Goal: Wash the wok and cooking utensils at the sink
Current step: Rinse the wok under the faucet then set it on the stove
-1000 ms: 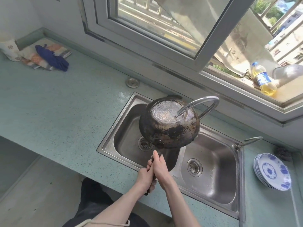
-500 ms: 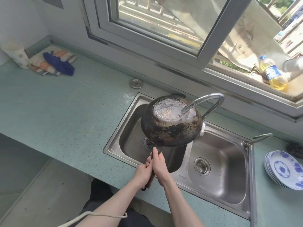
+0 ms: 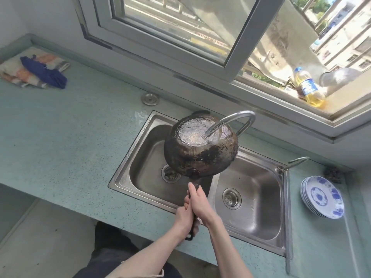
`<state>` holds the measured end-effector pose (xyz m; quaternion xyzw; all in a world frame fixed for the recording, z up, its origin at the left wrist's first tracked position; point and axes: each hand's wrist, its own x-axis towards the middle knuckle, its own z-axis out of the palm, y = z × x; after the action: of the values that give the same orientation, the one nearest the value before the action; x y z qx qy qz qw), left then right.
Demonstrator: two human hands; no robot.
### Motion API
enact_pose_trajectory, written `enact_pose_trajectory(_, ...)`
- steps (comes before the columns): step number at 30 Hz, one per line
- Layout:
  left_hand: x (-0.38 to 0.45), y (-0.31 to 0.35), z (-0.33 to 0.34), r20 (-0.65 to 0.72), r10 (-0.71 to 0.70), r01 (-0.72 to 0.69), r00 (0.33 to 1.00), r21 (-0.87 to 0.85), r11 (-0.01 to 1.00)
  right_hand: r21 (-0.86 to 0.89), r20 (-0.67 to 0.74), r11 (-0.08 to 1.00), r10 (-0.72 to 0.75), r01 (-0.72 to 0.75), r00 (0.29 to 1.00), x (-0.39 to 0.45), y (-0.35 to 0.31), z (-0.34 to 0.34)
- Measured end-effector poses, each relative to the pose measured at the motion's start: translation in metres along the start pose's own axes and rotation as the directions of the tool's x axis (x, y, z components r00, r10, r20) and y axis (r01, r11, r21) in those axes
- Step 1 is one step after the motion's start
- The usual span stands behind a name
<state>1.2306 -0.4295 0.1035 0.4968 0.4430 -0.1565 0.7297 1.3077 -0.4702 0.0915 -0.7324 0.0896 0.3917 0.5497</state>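
A blackened wok (image 3: pixel 200 151) hangs upside down over the double steel sink (image 3: pixel 249 197), its scorched outer bottom facing up. The curved tap (image 3: pixel 232 122) pours water onto the shiny centre of that bottom. Both hands grip the dark handle, which runs from the wok toward me. My right hand (image 3: pixel 198 203) holds it nearer the wok, thumb along the top. My left hand (image 3: pixel 185 217) clasps the handle's end just behind. No other cooking utensils are visible.
A stack of blue-and-white plates (image 3: pixel 322 197) sits right of the sink, with a dark scrubber (image 3: pixel 332 174) behind. Folded cloths (image 3: pixel 34 70) lie far left. A sink plug (image 3: pixel 150 98) rests on the counter. An oil bottle (image 3: pixel 309 89) stands on the sill of the open window.
The wok stays inverted under the running tap with both hands on the handle. Only the camera view has shifted slightly.
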Motion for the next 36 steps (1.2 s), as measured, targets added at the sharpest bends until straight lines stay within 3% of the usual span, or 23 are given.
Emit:
enact_pose_trajectory(13,0.003,-0.012,-0.008,-0.058,-0.009,0.005,0.998,-0.068,0.998,-0.242,-0.043,0.966,-0.1,0.087,0.994,-0.01,0.006,0.014)
enact_pose_trajectory(25,-0.002,-0.007,0.011,-0.038,0.021,-0.027,0.999,-0.158,0.987,-0.078,0.067,0.987,-0.134,0.139,0.989,-0.005,0.0,-0.005)
enact_pose_trajectory(36,0.0,0.007,-0.014,-0.111,0.097,-0.103,0.989,-0.044,0.994,0.013,0.147,0.977,-0.215,0.215,0.966,-0.013,-0.02,0.015)
